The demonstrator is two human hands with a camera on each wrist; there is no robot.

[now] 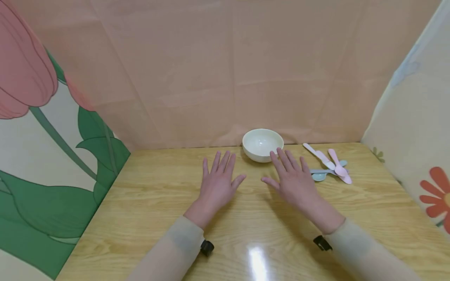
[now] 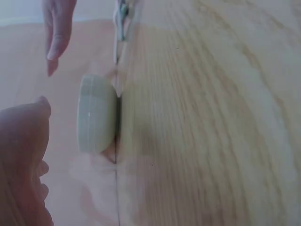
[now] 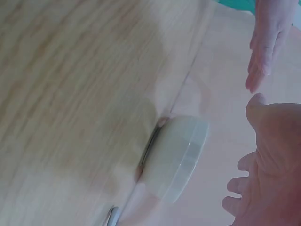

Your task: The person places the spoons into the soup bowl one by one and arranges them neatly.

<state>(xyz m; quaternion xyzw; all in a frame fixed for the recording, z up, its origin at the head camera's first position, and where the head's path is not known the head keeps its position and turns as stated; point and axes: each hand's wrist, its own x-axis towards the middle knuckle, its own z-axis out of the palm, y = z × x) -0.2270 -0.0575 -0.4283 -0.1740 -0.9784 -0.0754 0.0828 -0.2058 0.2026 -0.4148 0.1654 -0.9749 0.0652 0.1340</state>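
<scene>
Both hands hover over the wooden table with palms down and fingers spread. My left hand (image 1: 218, 182) holds nothing, left of the white bowl (image 1: 263, 146). Fingers stretched, my right hand (image 1: 294, 180) is just in front of the bowl, its fingertips overlapping the rim in the head view. Both wrist views show the bowl (image 2: 96, 114) upright on the table, apart from the hands. To the right hand's right lies a loose pile of pastel spoons (image 1: 340, 170) in pink, white, blue and purple, some crossing each other; a few are partly covered.
The wooden table (image 1: 158, 203) meets a pink cloth backdrop (image 1: 183, 78) behind the bowl. A tulip-printed panel (image 1: 63, 148) stands along the left side, and a pale panel with a red flower (image 1: 437, 191) along the right. Each wrist carries a small black camera (image 1: 207, 248).
</scene>
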